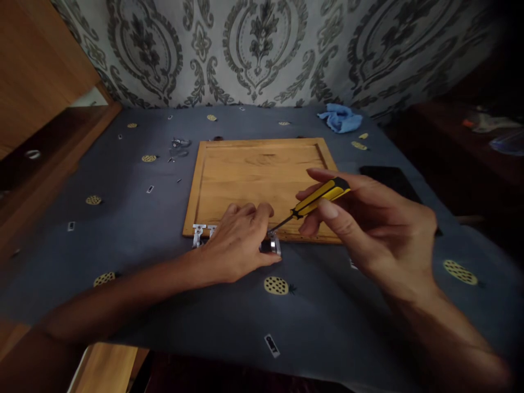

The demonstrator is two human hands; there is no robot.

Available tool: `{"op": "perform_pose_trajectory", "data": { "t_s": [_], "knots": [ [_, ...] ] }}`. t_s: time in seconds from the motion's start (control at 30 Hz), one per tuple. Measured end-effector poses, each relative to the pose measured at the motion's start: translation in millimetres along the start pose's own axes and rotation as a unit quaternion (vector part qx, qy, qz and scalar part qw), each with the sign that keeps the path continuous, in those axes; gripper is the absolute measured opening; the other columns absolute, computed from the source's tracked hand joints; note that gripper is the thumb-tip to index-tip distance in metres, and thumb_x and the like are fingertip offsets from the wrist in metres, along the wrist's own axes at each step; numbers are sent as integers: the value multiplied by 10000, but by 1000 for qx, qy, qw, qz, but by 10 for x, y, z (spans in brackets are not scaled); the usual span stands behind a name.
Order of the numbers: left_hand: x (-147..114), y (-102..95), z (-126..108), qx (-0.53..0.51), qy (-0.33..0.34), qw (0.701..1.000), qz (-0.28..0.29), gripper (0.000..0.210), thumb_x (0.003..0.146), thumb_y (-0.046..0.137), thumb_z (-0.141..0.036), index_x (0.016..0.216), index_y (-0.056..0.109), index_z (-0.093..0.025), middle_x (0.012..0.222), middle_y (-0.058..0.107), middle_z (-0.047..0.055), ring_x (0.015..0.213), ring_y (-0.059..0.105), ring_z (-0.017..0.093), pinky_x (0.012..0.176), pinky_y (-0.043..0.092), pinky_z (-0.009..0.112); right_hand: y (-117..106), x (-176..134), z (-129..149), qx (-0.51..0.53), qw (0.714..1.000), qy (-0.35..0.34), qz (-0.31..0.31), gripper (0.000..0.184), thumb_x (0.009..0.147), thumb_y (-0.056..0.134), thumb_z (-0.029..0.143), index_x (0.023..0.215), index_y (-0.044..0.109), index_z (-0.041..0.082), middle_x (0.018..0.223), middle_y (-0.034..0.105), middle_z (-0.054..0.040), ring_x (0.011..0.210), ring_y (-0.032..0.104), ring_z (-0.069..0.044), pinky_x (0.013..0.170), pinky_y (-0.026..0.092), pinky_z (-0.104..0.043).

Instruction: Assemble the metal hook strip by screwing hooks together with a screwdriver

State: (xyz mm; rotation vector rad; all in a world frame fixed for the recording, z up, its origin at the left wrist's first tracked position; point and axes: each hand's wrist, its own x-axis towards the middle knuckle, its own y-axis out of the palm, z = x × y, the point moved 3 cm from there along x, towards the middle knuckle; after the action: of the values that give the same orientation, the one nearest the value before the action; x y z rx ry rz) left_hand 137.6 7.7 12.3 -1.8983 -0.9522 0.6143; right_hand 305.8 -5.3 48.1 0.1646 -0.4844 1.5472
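A framed wooden panel (pixel 254 174) lies flat in front of me, with metal brackets (pixel 199 234) along its near left edge. My left hand (pixel 241 240) rests on that near edge, fingers curled, its thumb under a shiny metal piece (pixel 273 244) that sticks out past the wood. Between the fingers of my right hand (pixel 368 224) is a yellow and black screwdriver (pixel 321 197). Its shaft slants down to the left, and the tip is at the metal piece. Part of the metal is hidden behind my left hand.
A dark blue cloth with pineapple prints (pixel 135 218) covers the table. Small metal parts (pixel 179 144) lie left of the panel. At the back right is a crumpled blue cloth (pixel 341 118). A black flat object (pixel 388 180) lies behind my right hand. Wooden furniture (pixel 57 76) stands left.
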Motion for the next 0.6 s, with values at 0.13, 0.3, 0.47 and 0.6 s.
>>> {"op": "perform_pose_trajectory", "data": {
  "t_s": [0.13,0.3,0.47,0.6],
  "knots": [
    [-7,0,2,-3,7,1000,-4,511,812,813,-381,1149,485,-178,1159,688,117,1171,616,328,996,440,473,-5,14,21,1,1000,-13,-7,191,822,831,325,990,761,269,959,775,-9,517,668,-104,495,629,-266],
    [-8,14,18,1,4,1000,-5,489,827,792,-393,1145,480,-191,1133,688,102,1156,616,327,976,450,479,41,63,5,49,998,-3,-27,280,724,907,319,832,657,254,870,791,16,467,646,-108,409,590,-231],
    [-3,36,28,2,25,999,-26,490,816,807,-397,1115,483,-182,1097,682,95,1130,629,322,967,448,464,37,149,45,6,998,17,58,289,857,799,335,1127,727,260,907,782,-10,552,704,-123,550,642,-269],
    [-2,51,32,0,23,999,-33,499,809,814,-395,1120,488,-180,1090,686,94,1122,633,319,960,456,459,69,213,56,17,997,11,72,162,824,825,313,945,734,256,857,773,10,485,657,-99,474,607,-240]
  ]
}}
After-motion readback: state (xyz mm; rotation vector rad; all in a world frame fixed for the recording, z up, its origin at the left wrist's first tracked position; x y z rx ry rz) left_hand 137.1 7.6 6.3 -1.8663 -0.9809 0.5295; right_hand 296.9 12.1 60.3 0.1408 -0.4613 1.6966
